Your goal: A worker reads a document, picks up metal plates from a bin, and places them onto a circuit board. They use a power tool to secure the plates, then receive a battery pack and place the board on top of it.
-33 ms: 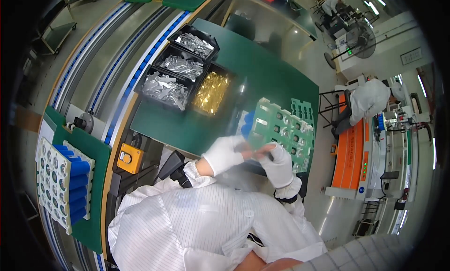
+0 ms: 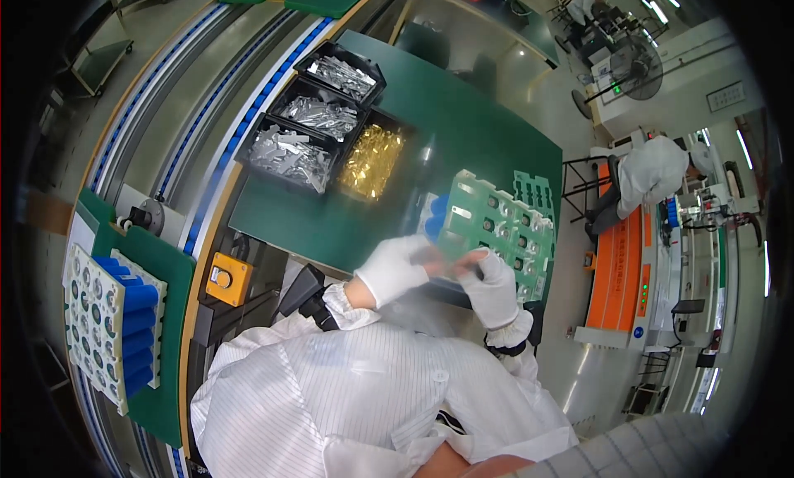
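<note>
My left hand, in a white glove with bare fingertips, reaches over the table's near edge with its fingers drawn together. My right hand, gloved the same way, has thumb and fingers curled into a pinch close by. Anything between the fingertips is too small and blurred to make out. Just beyond both hands stands a battery pack with a light green plastic holder, its face dotted with round openings over cell ends. Blue cells show at its left side.
Black bins hold silver metal strips; another holds gold-coloured pieces. All sit on the green table. A second blue-celled pack stands at left by the conveyor, near a yellow button box. A co-worker is at right.
My fingertips have drawn slightly apart, the right hand's shifting a little to the right. The packs and bins stay where they were.
</note>
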